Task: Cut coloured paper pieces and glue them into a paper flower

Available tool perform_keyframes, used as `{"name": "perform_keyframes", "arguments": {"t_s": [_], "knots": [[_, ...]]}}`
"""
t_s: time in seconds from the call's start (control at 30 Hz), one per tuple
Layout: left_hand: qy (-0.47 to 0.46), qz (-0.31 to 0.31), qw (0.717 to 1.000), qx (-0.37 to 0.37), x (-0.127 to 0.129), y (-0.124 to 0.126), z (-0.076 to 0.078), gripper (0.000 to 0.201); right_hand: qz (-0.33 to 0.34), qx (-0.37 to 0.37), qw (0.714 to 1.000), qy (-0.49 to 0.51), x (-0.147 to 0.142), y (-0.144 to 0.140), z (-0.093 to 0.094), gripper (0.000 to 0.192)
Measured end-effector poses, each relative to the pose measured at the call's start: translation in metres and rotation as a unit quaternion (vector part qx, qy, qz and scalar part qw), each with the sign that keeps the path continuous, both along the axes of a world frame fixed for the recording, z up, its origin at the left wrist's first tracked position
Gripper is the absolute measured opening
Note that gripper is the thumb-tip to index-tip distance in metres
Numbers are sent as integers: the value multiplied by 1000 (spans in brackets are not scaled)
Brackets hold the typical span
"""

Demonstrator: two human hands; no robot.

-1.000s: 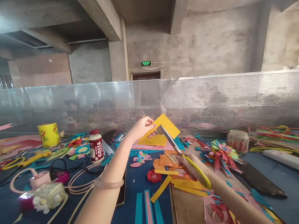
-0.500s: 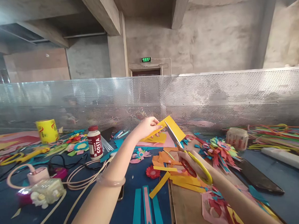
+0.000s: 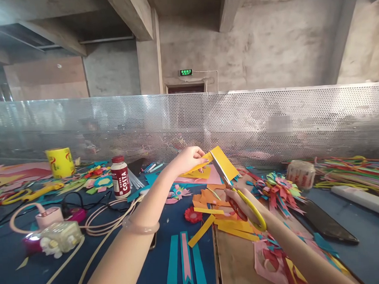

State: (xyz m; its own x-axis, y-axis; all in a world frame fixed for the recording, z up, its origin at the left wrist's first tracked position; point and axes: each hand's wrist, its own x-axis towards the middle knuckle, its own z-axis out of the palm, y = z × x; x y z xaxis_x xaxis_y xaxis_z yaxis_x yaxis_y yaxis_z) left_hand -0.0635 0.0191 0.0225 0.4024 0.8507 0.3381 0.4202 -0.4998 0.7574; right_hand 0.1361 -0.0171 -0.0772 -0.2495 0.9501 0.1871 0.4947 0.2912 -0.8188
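Left hand (image 3: 188,159) pinching yellow paper (image 3: 224,162) in midair above the table (image 3: 21,265); right hand (image 3: 240,203) closed on yellow scissors (image 3: 234,186), blades biting the sheet; risks crooked cut or nicked fingertips (image 3: 201,155) close by.

Both arms outstretched, left hand (image 3: 188,160) raised with pinching fingers, right hand (image 3: 243,205) lower, fingers curled closed.

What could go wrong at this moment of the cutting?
The scissors blades run into the yellow paper close to the left hand pinching it, so the fingers might get nicked. Held in the air by one edge, the sheet may bend and the cut wander.
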Motion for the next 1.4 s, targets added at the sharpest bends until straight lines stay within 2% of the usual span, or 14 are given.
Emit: {"name": "perform_keyframes", "arguments": {"t_s": [0.27,0.53,0.73,1.07,1.4], "knots": [[12,-1,1000,16,-2,-1,2,12,-17,27,999,-2,-3,-8,6,31],[25,-12,999,26,-5,1,1,17,-39,35,998,-25,-6,-1,-4,38],[23,-22,999,23,-6,2,1,18,-46,50,997,-34,-3,2,-9,39],[24,-15,1000,4,-7,3,1,19,-55,82,993,-70,-2,4,-5,40],[16,-24,1000,-11,-8,4,1,20,-48,74,994,-58,-5,1,-8,39]]}}
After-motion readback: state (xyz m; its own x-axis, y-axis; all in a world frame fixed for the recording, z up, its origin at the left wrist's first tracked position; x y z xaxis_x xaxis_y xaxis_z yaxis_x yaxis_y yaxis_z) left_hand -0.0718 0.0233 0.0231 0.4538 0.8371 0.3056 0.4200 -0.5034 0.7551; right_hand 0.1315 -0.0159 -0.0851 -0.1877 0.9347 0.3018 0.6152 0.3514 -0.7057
